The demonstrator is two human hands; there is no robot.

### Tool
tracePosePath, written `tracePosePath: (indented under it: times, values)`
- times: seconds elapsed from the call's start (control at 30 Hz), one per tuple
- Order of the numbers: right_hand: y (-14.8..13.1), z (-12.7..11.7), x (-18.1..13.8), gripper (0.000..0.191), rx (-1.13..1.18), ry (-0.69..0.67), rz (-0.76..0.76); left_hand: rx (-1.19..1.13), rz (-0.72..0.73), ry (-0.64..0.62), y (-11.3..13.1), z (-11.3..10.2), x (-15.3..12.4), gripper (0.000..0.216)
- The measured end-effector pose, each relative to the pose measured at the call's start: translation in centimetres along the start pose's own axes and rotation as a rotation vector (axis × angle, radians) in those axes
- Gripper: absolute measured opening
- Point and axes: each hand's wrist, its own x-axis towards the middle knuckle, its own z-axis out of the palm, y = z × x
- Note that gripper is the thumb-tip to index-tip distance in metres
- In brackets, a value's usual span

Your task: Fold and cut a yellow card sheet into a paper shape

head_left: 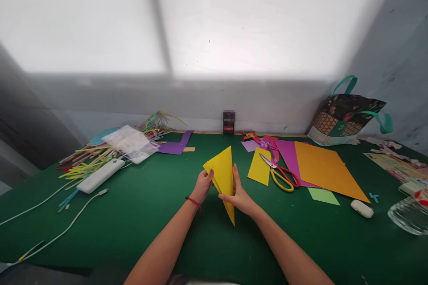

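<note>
Both hands at work over the middle of the green counter (133, 213), toward its near edge. The yellow paper (224, 173) is held upright just above the counter, already folded to a long triangle with one point up and one down. The left hand (203, 185) has its grip pinched narrow on the paper's left edge. The right hand (239, 196) grips the right edge, with one finger laid straight up along it. Judged from this, the first folds are made; no cut shows in the paper. The scissors (280, 173) lie untouched to the right, on the coloured sheets (326, 169). Straws (90, 160) are heaped toward the far left corner, and a bag (344, 118) stands at the far right corner.
</note>
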Motion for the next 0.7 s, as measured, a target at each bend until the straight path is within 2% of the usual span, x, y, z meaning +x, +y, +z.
tracePosePath:
  times: [0.13,0.3,0.53,0.6,0.7]
  values:
    - [0.2,0.0,0.0,0.112,-0.029,-0.082,-0.046,-0.012,-0.022,-0.035,-0.4,0.4,-0.2,0.059]
    - [0.7,-0.6,0.2,0.094,0.03,-0.191,-0.049,-0.116,-0.051,-0.061,0.2,0.4,-0.5,0.059]
    - [0.9,-0.6,0.3,0.091,0.129,-0.182,-0.021,-0.178,-0.117,-0.173,1.3,0.1,-1.1,0.06]
    - [1.0,-0.9,0.5,0.09,0.114,-0.142,-0.026,-0.156,-0.137,-0.179,1.5,0.2,-1.1,0.052]
    - [0.6,-2.2,0.8,0.083,-0.002,0.085,-0.045,-0.068,-0.181,-0.169,1.7,-0.1,-0.7,0.037]
